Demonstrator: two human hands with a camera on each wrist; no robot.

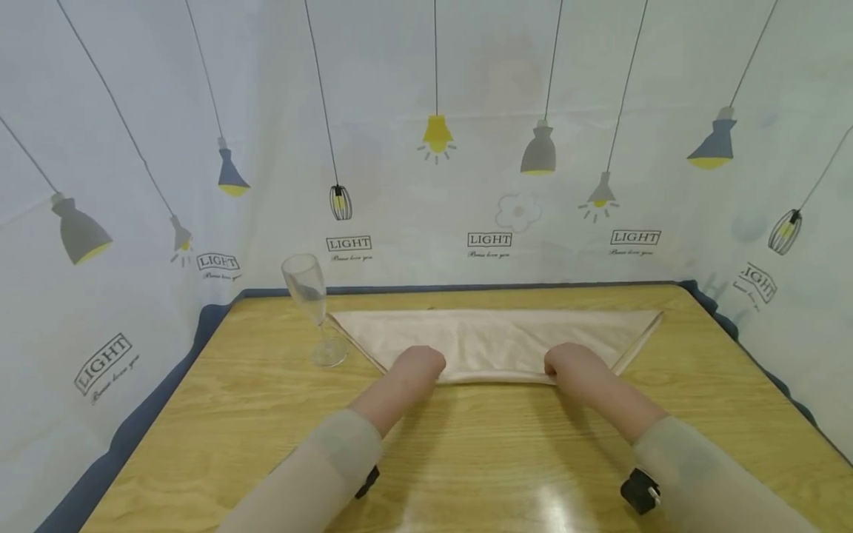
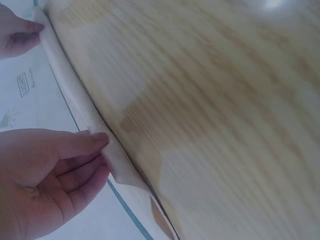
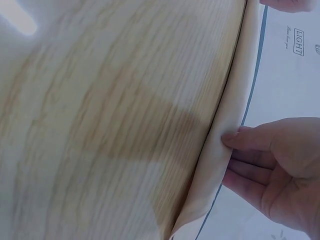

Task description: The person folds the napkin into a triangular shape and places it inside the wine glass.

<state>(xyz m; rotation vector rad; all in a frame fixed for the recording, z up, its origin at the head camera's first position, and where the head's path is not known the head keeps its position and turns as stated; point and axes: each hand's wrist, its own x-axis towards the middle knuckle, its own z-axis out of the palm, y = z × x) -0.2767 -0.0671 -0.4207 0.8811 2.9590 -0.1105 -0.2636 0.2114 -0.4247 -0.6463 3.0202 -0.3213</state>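
Note:
A cream satin-like cloth napkin [image 1: 493, 337] lies folded on the table, long at the far side and narrower toward me, with slanted ends. My left hand [image 1: 416, 363] pinches its near folded edge left of the middle. In the left wrist view the thumb of that hand [image 2: 55, 175] presses on the rolled fold, its other fingers curled behind. Further right along the same edge, my right hand [image 1: 580, 366] pinches the fold. The right wrist view shows that hand [image 3: 280, 170] with its thumb against the cloth [image 3: 215, 160] and fingers curled beneath.
An upright clear champagne flute [image 1: 309, 289] stands just left of the cloth's left end. The wood-grain table [image 1: 493, 444] is bordered at the back and sides by a white curtain [image 1: 400, 89] printed with lamps, with a dark blue strip along its foot.

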